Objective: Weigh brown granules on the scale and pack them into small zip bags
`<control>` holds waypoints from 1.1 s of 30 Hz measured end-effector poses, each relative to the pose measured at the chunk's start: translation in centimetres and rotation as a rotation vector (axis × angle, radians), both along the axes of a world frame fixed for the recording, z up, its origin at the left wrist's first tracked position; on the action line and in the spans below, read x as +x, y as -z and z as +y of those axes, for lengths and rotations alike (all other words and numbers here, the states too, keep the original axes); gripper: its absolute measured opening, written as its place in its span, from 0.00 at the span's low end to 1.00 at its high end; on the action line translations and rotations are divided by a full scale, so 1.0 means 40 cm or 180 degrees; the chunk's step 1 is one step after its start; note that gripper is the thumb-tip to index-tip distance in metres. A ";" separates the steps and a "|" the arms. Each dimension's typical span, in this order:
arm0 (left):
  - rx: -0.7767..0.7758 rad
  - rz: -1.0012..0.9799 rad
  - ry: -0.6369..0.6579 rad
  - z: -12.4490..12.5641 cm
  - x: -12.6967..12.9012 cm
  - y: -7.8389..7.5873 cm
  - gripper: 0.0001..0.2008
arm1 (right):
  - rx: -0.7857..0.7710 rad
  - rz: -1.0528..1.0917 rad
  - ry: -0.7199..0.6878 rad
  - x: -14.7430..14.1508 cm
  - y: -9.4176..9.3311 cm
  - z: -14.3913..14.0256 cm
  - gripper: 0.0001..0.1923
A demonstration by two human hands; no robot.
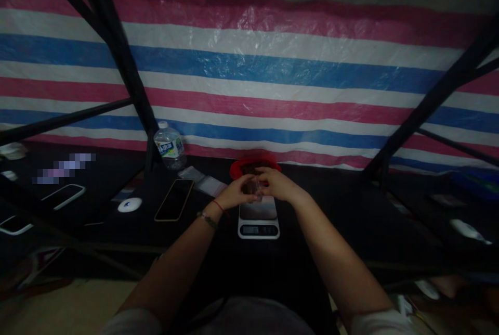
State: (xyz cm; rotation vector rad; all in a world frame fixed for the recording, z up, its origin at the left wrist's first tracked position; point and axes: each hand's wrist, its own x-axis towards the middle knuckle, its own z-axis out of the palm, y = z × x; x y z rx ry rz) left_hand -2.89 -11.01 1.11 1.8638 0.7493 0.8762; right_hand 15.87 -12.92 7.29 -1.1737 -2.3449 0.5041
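Observation:
A small clear plastic bag [253, 188] with something dark in it is between my two hands. My left hand [233, 193] grips its left side, with bracelets on the wrist. On the other side, the fingers of my right hand [279, 185] pinch its edge. Below my hands is a white kitchen scale [259, 230] with a metal-looking top and a display at the front. Just behind them, a red bowl [236, 169] holds small dark pieces, partly covered by my fingers. The dim picture hides what the bag contains.
Flat clear bags [208, 184] lie left of the scale, beside a dark phone [174, 200] and a white oval device [130, 205]. A water bottle [170, 146] stands behind them. Black frame bars [134, 82] slant up on both sides before a striped sheet [257, 77].

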 end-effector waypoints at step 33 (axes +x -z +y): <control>-0.0817 -0.0986 -0.0685 -0.036 0.024 -0.019 0.13 | -0.0685 0.2278 0.1074 0.022 0.121 -0.073 0.09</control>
